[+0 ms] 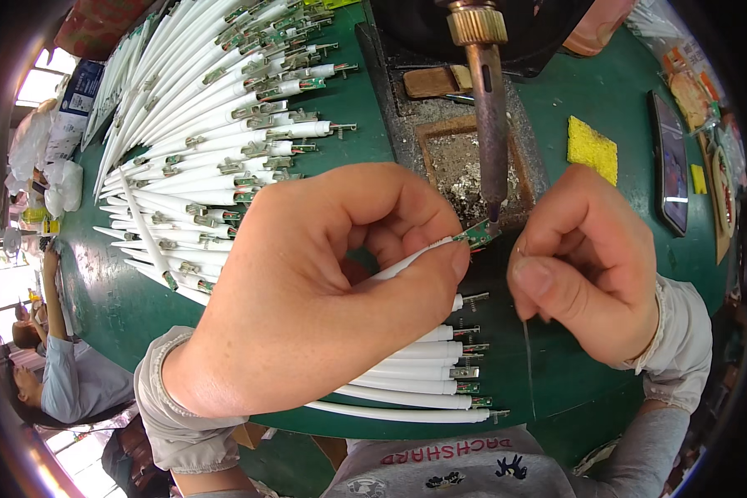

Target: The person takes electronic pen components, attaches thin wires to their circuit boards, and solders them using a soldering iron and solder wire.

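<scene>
My left hand [299, 290] pinches a white tapered stick [408, 260] between thumb and fingers. From the stick's end sticks out a small green circuit board [478, 235], right under the tip of a soldering iron [490, 116] that points down from above. Closed fingertips of my right hand [593, 270], just right of the board, hold a thin solder wire [530, 373] that trails down toward the table's near side. Whether the wire touches the board is too fine to tell.
Many similar white sticks [216, 124] lie fanned out on the left; another row [415, 365] lies below my hands. Under the iron is a tray [427, 133] with solder scraps. A yellow sponge [591, 149] and a phone [671, 162] lie right. Another person [79, 378] sits far left.
</scene>
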A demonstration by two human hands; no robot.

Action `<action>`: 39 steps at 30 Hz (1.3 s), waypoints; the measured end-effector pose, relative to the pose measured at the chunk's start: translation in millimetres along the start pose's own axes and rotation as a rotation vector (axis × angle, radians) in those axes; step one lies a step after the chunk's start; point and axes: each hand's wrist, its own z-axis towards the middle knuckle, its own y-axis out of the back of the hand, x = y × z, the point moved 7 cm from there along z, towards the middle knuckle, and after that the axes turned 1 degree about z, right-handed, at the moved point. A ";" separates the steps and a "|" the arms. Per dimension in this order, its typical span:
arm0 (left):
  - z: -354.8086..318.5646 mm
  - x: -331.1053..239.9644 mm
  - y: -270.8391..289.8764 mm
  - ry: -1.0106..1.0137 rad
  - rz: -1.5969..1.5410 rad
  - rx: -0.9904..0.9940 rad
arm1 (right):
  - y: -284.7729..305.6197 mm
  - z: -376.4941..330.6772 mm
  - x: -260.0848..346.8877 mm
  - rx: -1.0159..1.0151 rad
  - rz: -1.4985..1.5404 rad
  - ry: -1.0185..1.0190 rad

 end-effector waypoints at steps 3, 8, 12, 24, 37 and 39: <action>-0.8 -2.2 -1.9 -0.002 -0.015 -0.001 | 3.5 1.6 4.9 -0.067 0.009 0.051; -3.3 -6.1 0.9 -0.074 0.003 -0.036 | -0.5 4.1 -6.4 -0.047 0.266 -0.078; -0.7 -10.7 -1.2 -0.198 0.066 -0.013 | 2.4 4.3 -4.6 -0.090 0.234 -0.047; -1.9 -10.7 -2.2 -0.131 -0.134 -0.028 | 3.0 3.0 -2.3 -0.127 0.267 -0.019; -2.5 -4.4 -2.1 -0.002 -0.142 0.018 | 3.2 -0.9 25.0 -0.175 -0.338 0.375; -3.5 -3.5 -4.1 0.009 -0.150 0.039 | 0.0 -3.8 30.7 -0.198 -0.486 0.552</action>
